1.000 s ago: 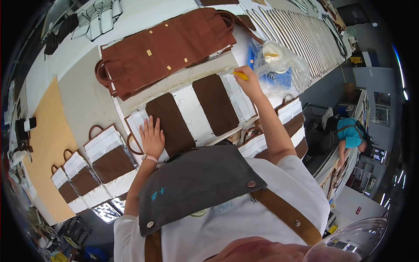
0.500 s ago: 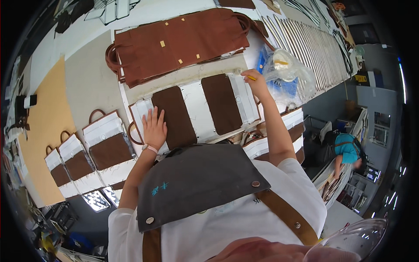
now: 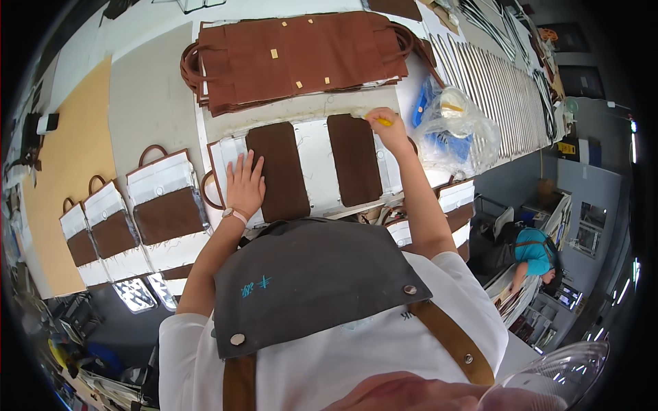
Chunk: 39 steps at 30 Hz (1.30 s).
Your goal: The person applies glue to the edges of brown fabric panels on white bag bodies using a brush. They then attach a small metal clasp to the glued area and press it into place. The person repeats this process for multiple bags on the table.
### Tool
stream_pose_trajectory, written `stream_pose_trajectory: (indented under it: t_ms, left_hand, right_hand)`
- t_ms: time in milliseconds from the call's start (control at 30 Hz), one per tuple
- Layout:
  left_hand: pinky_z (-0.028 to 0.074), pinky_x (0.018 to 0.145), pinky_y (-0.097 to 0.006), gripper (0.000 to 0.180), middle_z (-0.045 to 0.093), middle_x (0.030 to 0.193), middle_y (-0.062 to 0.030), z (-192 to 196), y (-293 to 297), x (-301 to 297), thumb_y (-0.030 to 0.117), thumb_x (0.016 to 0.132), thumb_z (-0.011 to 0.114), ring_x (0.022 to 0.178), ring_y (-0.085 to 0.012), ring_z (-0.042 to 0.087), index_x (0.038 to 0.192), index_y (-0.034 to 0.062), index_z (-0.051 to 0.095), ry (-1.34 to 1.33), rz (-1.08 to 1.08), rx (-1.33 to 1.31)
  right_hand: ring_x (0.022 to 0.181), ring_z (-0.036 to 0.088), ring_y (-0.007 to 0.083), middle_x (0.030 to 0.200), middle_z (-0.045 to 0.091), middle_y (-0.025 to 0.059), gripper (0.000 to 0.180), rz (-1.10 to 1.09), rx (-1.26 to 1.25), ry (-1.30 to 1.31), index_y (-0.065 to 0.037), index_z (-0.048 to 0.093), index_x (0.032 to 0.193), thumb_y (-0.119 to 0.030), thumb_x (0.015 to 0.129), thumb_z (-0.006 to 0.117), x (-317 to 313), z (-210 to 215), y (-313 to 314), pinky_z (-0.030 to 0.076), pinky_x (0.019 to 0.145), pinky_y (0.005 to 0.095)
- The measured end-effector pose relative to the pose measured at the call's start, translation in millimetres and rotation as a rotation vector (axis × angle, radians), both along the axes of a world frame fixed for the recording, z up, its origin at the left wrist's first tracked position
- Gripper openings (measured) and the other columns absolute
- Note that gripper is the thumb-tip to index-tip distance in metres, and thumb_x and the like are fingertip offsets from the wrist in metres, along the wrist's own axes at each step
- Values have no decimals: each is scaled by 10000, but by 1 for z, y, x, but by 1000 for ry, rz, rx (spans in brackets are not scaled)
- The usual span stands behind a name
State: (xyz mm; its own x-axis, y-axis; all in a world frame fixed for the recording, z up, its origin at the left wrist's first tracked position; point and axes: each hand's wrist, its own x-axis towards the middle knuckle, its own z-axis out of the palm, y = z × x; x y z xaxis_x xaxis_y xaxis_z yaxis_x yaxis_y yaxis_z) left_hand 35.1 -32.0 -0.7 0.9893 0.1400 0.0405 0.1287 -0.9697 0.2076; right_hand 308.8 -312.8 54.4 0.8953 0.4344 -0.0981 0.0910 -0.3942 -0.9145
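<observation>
An opened-out bag panel [image 3: 317, 164], white with brown edging, lies in front of me on the table. Two dark brown rectangular pieces [image 3: 279, 171] are set on it. My left hand [image 3: 245, 181] rests flat with fingers spread on the panel's left part, fingertips by the left brown piece. At the panel's far edge, my right hand [image 3: 385, 125] grips a yellow-handled tool [image 3: 384, 122] that looks like a brush. Its pale tip touches or hovers over the edge above the right brown piece; I cannot tell which.
Beyond the panel lies a stack of reddish-brown leather bag pieces [image 3: 301, 58] with handles. A clear plastic bag [image 3: 473, 140] holding a round container sits at right, before rows of long strips [image 3: 497, 89]. Several bag panels [image 3: 168, 198] line the left edge. A co-worker [image 3: 534, 250] is at far right.
My right hand has moved left along the panel's far edge with the brush, from near its right corner toward the right brown piece. My left hand stays on the panel.
</observation>
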Motion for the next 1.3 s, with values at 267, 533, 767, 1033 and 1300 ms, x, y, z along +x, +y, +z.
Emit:
stream_pose_trajectory:
  t_ms: [267,533,767,1033,1300]
  left_hand:
    - [163,1096,-504,490,317,1435,-97,-2,1,-2,241,860,506,1332,-296,270,1332,130,429,0,15,-5]
    - [168,1099,-493,512,312,1435,-108,1,1,-2,229,856,512,1331,-299,271,1347,134,408,-11,25,-46]
    - [177,1097,-494,503,320,1433,-108,1,0,-3,244,859,505,1323,-293,287,1343,136,417,-18,22,-35]
    - [185,1094,-496,499,336,1422,-107,-1,2,-4,252,857,506,1319,-292,293,1335,135,427,-35,40,-30]
    - [197,1087,-499,502,337,1420,-112,0,4,-5,261,849,512,1314,-295,294,1327,129,436,-42,41,-47]
  right_hand:
    - [774,574,169,922,542,90,107,8,-44,13,28,670,857,-25,771,636,4,16,7,481,655,263]
    - [701,593,157,888,567,68,85,-149,2,34,4,657,850,7,783,605,7,-13,-20,495,651,257]
    - [721,596,138,855,627,80,135,-112,135,201,16,628,949,-5,819,594,-30,-17,24,489,675,236]
    - [690,576,110,803,614,61,117,-2,61,27,-1,615,953,-59,855,589,-39,11,56,478,634,233]
    - [729,571,137,848,583,73,74,-16,-181,-156,-13,619,896,-34,832,589,-11,-13,27,480,637,256]
